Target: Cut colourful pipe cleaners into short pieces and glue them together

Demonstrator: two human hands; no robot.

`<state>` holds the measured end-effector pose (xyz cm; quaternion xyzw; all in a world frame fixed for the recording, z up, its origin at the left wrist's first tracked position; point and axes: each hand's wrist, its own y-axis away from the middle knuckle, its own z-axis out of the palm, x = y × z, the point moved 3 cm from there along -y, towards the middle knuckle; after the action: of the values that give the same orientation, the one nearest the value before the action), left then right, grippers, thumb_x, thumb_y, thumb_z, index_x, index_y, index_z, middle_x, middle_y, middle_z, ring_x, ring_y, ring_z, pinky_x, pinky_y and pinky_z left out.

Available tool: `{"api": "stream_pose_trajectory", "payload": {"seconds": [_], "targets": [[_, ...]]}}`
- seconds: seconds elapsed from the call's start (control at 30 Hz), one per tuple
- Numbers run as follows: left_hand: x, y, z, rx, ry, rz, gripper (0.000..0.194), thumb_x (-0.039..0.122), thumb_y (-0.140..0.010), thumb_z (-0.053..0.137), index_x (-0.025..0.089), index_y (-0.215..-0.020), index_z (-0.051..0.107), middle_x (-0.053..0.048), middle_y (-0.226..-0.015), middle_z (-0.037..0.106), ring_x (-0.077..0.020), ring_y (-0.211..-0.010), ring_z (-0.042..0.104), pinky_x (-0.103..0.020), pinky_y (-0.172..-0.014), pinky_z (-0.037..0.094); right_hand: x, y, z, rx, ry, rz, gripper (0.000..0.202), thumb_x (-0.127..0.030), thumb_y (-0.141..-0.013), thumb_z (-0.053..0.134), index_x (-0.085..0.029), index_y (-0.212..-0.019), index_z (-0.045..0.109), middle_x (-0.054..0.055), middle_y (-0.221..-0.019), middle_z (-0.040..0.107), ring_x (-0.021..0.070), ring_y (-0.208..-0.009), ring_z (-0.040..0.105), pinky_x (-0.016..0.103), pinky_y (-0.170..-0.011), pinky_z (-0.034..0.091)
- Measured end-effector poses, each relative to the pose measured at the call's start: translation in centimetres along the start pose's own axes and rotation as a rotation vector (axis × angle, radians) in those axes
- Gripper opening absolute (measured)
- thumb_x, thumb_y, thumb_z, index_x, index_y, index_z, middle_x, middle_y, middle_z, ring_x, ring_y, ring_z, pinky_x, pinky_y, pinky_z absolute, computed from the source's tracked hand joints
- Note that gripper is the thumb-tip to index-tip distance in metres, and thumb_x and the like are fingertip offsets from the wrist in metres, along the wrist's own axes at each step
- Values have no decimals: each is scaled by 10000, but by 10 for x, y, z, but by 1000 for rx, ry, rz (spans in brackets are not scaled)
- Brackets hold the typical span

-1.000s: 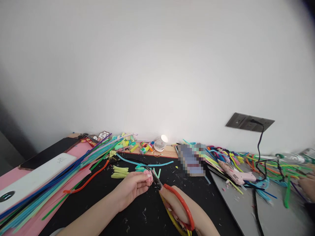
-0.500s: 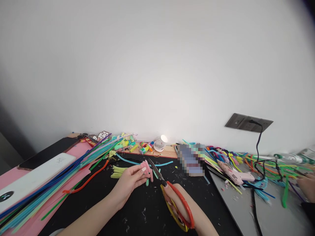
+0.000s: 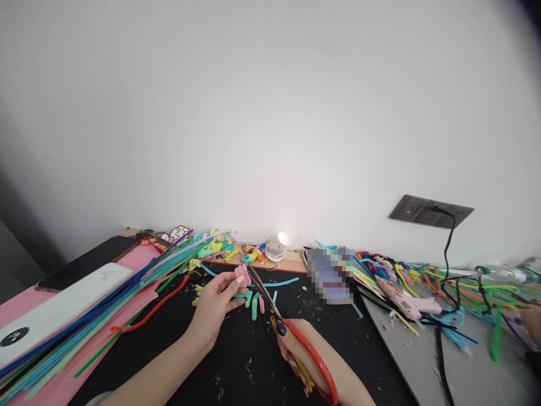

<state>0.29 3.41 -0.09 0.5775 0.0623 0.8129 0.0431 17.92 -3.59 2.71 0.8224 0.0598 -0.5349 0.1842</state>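
Between the thumb and fingers of my left hand [image 3: 217, 301] is a small pink bundle of coiled pipe cleaner [image 3: 242, 276]. My right hand [image 3: 296, 341] grips scissors [image 3: 310, 358] with red and yellow handles, their dark blades pointing up and left. The blade tips lie right beside the pink bundle; whether they touch it I cannot tell. Below it, short green and pink pipe cleaner pieces [image 3: 254, 309] rest on the black mat [image 3: 236, 366]. Behind my left hand, yellow-green pieces [image 3: 197, 293] are partly hidden.
A paper cup [image 3: 278, 247] stands by the wall. Long pipe cleaners [image 3: 139, 293] lie at left near a white device [image 3: 63, 304]. To the right are a blurred phone [image 3: 329, 276], a pink glue gun [image 3: 408, 301] with cord, and another person's hand [image 3: 531, 321] at the edge.
My left hand has moved slightly left and up with the pink bundle. The scissors have followed, their blades now closer together. A short pink piece lies apart on the mat.
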Motion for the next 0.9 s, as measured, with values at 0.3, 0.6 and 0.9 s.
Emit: {"api": "stream_pose_trajectory", "payload": {"seconds": [0.3,0.6,0.9], "targets": [[4,2,2,-26,-7,64,268,378,-650,707,160,-792,642,-3,-730,591,-120,-681,542,-208,-613,495,4,3,3,63,-104,65,464,-632,-776,414,-241,-568,554,-29,-471,562,30,-263,409,203,-297,213],[1,6,9,-150,23,-6,223,353,-695,688,148,-764,635,6,-666,542,-92,-612,497,-199,-604,475,10,2,5,106,-115,34,438,-570,-813,410,-233,-570,548,-30,-450,556,16,-239,369,182,-280,181],[-7,15,23,-361,111,-128,202,317,-747,660,126,-694,620,3,-651,539,-72,-590,469,-190,-604,445,21,-14,-2,19,-64,-10,494,-577,-805,417,-210,-502,549,-15,-389,548,41,-264,435,193,-304,198]]}}
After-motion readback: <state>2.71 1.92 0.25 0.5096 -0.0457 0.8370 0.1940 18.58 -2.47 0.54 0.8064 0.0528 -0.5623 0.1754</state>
